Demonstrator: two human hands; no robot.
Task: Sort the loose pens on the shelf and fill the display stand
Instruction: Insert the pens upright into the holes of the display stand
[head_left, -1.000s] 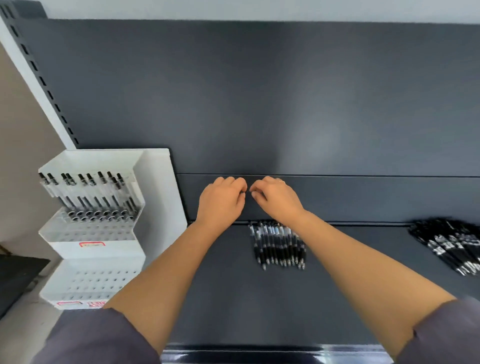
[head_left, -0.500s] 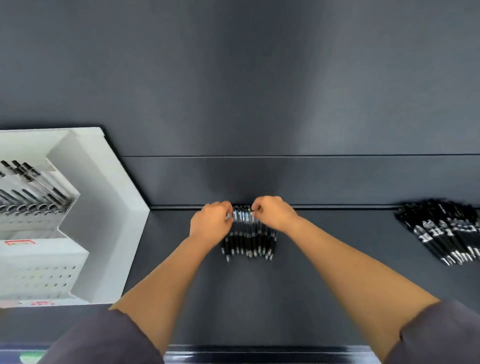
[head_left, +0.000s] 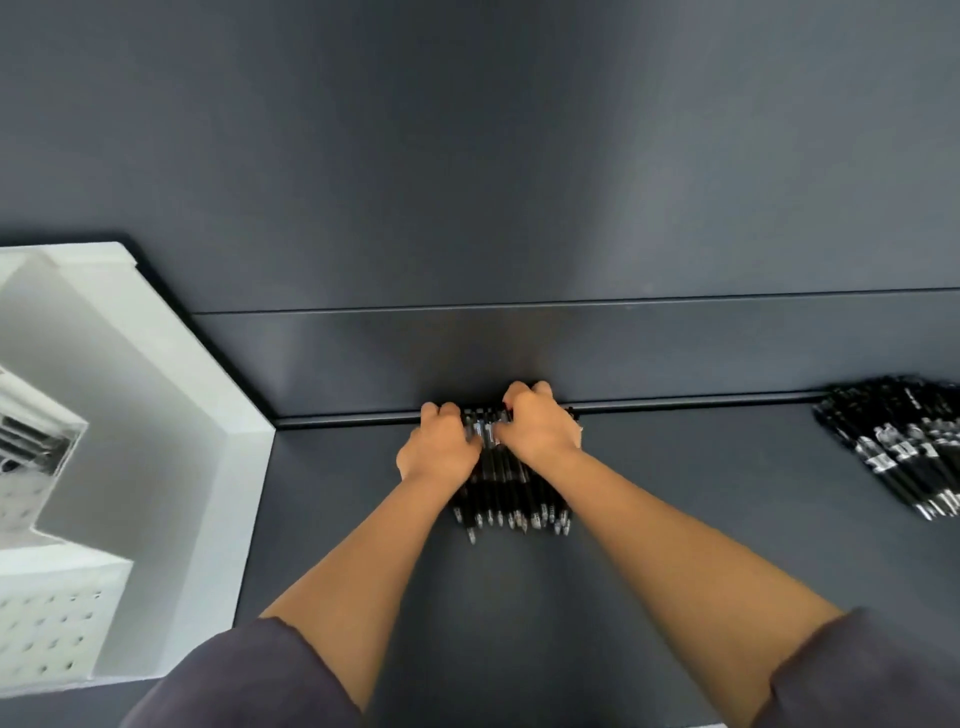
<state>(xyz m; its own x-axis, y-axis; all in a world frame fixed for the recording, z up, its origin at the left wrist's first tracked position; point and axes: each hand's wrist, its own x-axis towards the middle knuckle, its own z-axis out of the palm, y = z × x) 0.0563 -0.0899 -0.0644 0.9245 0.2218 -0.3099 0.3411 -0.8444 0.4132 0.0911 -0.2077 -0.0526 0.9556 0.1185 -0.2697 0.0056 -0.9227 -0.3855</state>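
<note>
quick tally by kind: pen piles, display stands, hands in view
pen piles: 2, the row of pens and the heap of pens at far right
display stand: 1
hands: 2, left hand and right hand, both curled over the row
total: 5 (single pens too packed to count)

Dk grey back panel (head_left: 467, 156), soft sheen

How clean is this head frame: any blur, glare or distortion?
Head view: wide-angle lens splays the display stand; it and the right pen pile are motion-smeared; soft light bands streak the back panel; the central pen row is fairly sharp.
</note>
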